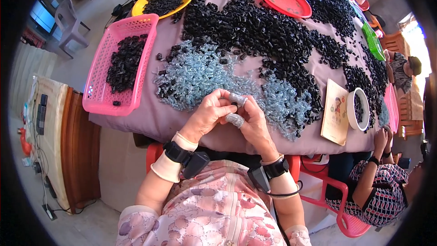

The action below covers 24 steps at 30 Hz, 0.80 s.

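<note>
The table (pixel 170 125), covered in a lilac cloth, is the work surface. Black pieces (pixel 246 23) spread across its far and right parts; a heap of clear bluish pieces (pixel 195 73) lies at the near edge, just beyond the hands. On the left stands a pink basket (pixel 98 70), partly filled with black pieces; farther off on that side is a yellow bowl (pixel 186 0) holding dark pieces, and at the far middle a red plate (pixel 284 0). To the right, a booklet (pixel 334 111) lies beside a white bowl (pixel 352 114).

The left hand (pixel 205 116) and right hand (pixel 255 123) meet above the near edge. The left pinches a small dark piece (pixel 235 105) between thumb and forefinger; the right curves around it, its thumb and forefinger covered by silvery wraps (pixel 235 120). Whether the right also grips the piece cannot be told, since fingers hide much of it.

For good handling, the left pinch is best kept steady and the piece's end exposed, while the right supplies small, straight, even pressure. The wraps probably protect the skin but dull touch; working low over the cloth would limit any drop.
</note>
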Tool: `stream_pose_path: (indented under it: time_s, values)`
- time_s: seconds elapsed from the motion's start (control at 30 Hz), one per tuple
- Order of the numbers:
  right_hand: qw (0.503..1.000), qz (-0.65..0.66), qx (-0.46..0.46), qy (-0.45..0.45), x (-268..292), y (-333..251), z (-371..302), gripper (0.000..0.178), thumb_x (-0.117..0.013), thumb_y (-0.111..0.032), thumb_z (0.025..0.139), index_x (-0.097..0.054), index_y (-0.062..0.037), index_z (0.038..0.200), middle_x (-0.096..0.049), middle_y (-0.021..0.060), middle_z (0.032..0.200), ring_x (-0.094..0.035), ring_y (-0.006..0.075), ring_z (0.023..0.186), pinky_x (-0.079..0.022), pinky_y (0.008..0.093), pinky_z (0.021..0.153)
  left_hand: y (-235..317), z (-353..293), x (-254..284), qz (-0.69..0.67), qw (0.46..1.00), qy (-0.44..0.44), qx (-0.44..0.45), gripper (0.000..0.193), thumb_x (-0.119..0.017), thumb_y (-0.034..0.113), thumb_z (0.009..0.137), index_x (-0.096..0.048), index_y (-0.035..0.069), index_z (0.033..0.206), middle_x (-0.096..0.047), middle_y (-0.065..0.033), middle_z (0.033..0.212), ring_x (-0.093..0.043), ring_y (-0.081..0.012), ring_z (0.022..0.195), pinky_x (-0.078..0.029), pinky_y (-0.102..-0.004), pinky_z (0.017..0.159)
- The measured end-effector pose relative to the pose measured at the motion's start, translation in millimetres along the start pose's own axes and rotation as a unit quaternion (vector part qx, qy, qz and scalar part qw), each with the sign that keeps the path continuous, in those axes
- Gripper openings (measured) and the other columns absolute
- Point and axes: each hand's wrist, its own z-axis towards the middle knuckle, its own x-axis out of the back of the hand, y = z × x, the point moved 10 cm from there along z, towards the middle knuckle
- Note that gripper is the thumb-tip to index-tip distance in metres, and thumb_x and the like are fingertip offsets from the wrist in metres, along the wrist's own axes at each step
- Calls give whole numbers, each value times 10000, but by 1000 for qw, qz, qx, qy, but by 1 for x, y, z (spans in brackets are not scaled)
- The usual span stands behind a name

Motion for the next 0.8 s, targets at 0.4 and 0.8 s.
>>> stream_pose_path:
  time_s: [0.4, 0.8]
  values:
    - [997, -74, 30, -7, 1, -6, -2, 360, -699, -117, 753, -562, -3, 1066, -496, 37, 848, -497, 102, 652, -426, 246, 572, -2, -3, 0, -38, 999, 28, -7, 171, -601, 69, 848, -497, 68, 983, -581, -10, 828, -532, -53, 635, -407, -178, 480]
    - [999, -36, 35, -6, -2, -1, -3, 347, -681, -144, 777, -554, 10, 1059, -536, 70, 901, -559, 146, 722, -466, 263, 640, -7, -2, 5, -61, 998, 36, 0, 220, -608, 50, 839, -436, 111, 961, -532, 16, 772, -491, -49, 606, -371, -179, 464]
